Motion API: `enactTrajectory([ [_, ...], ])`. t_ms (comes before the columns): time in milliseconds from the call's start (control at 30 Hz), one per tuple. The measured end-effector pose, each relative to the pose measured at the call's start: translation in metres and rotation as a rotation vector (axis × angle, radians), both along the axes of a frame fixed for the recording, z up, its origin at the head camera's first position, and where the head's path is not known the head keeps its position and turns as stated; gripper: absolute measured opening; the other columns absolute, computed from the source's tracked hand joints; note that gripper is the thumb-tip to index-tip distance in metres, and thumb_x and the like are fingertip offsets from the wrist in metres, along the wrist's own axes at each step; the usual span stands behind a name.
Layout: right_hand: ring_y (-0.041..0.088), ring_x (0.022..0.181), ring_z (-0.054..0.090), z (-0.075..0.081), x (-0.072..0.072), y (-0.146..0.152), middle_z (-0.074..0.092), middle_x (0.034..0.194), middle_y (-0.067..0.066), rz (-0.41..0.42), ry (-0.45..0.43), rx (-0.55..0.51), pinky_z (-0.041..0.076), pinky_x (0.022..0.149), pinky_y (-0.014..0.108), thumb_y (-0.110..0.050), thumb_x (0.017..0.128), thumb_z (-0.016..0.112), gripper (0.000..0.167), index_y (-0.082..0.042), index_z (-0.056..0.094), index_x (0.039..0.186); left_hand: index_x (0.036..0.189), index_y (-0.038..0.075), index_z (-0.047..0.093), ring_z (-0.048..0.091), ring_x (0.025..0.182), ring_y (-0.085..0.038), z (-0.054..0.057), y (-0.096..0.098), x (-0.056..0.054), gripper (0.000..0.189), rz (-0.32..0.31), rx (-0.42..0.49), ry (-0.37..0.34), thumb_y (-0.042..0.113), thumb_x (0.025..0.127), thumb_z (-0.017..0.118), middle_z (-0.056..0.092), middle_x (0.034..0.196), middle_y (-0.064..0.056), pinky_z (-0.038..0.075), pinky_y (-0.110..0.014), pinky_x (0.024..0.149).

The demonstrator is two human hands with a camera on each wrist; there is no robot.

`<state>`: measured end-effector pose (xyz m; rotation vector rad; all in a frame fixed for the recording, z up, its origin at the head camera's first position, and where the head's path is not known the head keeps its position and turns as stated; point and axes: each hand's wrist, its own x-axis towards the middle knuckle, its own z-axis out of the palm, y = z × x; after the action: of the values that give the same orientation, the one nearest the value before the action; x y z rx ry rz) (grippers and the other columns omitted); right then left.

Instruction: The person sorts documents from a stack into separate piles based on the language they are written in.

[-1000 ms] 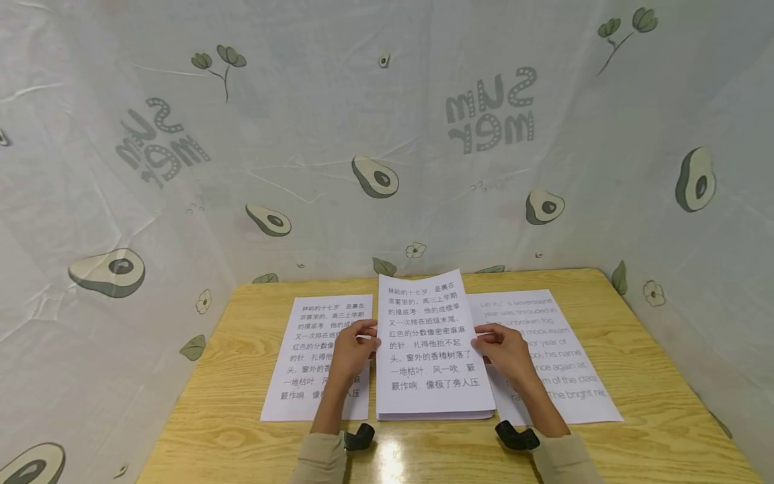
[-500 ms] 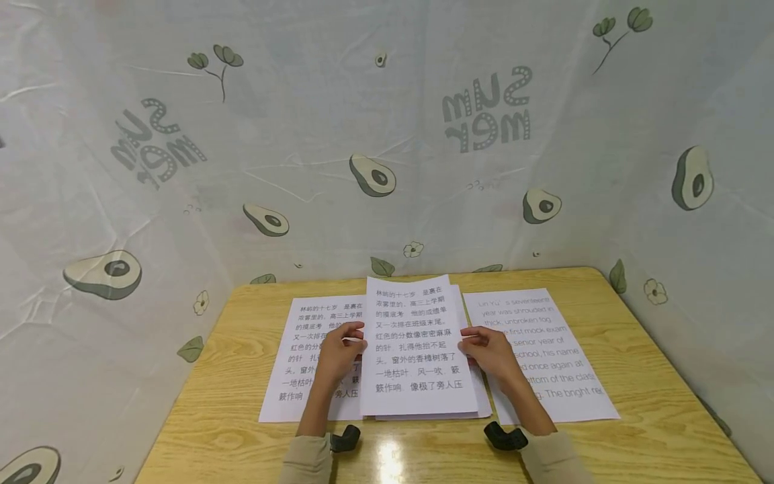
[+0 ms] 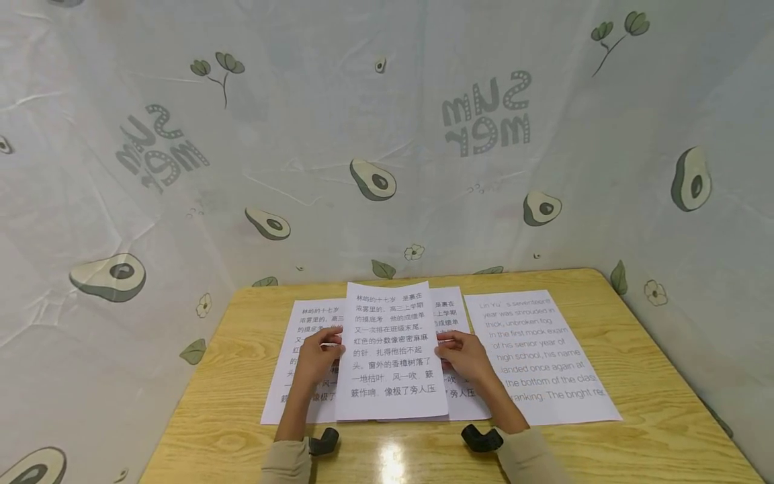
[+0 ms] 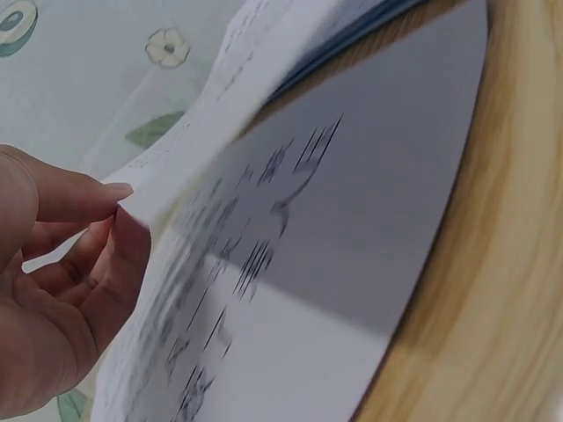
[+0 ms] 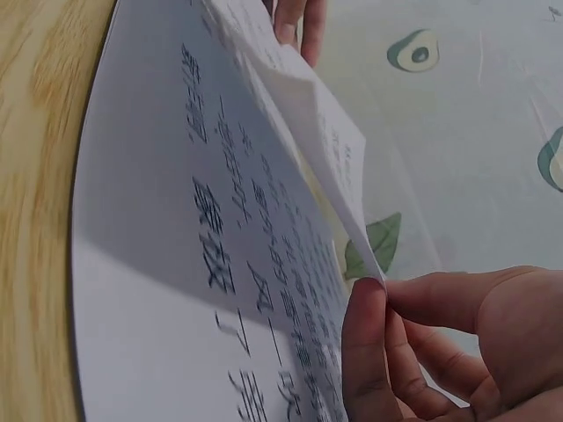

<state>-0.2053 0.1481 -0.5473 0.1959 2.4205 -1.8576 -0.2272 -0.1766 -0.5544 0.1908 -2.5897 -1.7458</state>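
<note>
A white sheet of paper [image 3: 390, 349] printed with Chinese characters is held up over the table by both hands. My left hand [image 3: 317, 356] pinches its left edge between thumb and fingers; the left wrist view shows the edge at the thumb tip. On the opposite edge, my right hand [image 3: 468, 359] pinches the paper the same way, as the right wrist view confirms. Beneath it lie a left Chinese-printed sheet [image 3: 290, 376] and a middle pile of Chinese-printed paper [image 3: 462, 403], both partly covered by the raised sheet.
An English-printed sheet [image 3: 544, 356] lies flat to the right of the middle pile. All the paper rests on a wood-grain table [image 3: 653, 430]. Behind and around the table hangs a pale curtain [image 3: 459, 222] with avocado and leaf prints.
Both hands have carried the pinched sheet leftward from over the middle pile, so it now overlaps the left sheet. More of the middle pile's print and the English sheet has come into sight.
</note>
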Motion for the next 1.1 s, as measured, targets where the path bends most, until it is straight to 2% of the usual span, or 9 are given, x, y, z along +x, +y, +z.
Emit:
enactTrajectory([
  [433, 0.017, 0.078, 0.07, -0.008, -0.003, -0.043, 0.074, 0.102, 0.015, 0.028, 0.007, -0.079, 0.062, 0.066, 0.027, -0.004, 0.094, 0.075, 0.032, 0.002, 0.074, 0.126, 0.135, 0.002, 0.072, 0.068, 0.088, -0.019, -0.004, -0.044, 0.0, 0.039, 0.001, -0.036, 0.008, -0.002, 0.096, 0.07, 0.07, 0.114, -0.017, 0.059, -0.026, 0.068],
  [600, 0.016, 0.078, 0.07, -0.009, -0.002, -0.055, 0.074, 0.102, 0.015, 0.037, 0.006, -0.086, 0.063, 0.065, 0.026, -0.004, 0.094, 0.075, 0.032, 0.001, 0.073, 0.126, 0.136, 0.002, 0.071, 0.067, 0.09, -0.018, -0.002, -0.056, 0.001, 0.038, -0.01, -0.075, 0.006, 0.0, 0.098, 0.068, 0.07, 0.115, -0.018, 0.056, -0.024, 0.068],
  [767, 0.014, 0.074, 0.07, -0.011, -0.001, -0.067, 0.074, 0.101, 0.015, 0.058, 0.013, -0.084, 0.063, 0.064, 0.025, -0.003, 0.095, 0.074, 0.032, 0.002, 0.073, 0.126, 0.138, 0.0, 0.069, 0.067, 0.093, -0.021, 0.0, -0.07, 0.002, 0.038, -0.027, -0.064, 0.001, 0.0, 0.1, 0.066, 0.068, 0.118, -0.02, 0.058, -0.024, 0.071],
  [1100, 0.014, 0.075, 0.072, -0.012, -0.006, -0.09, 0.074, 0.101, 0.014, 0.115, 0.015, -0.097, 0.065, 0.066, 0.027, -0.003, 0.093, 0.076, 0.033, 0.002, 0.073, 0.126, 0.14, 0.0, 0.067, 0.066, 0.094, -0.02, -0.003, -0.1, 0.002, 0.04, -0.015, -0.057, -0.044, -0.001, 0.1, 0.066, 0.067, 0.12, -0.019, 0.057, -0.021, 0.075],
])
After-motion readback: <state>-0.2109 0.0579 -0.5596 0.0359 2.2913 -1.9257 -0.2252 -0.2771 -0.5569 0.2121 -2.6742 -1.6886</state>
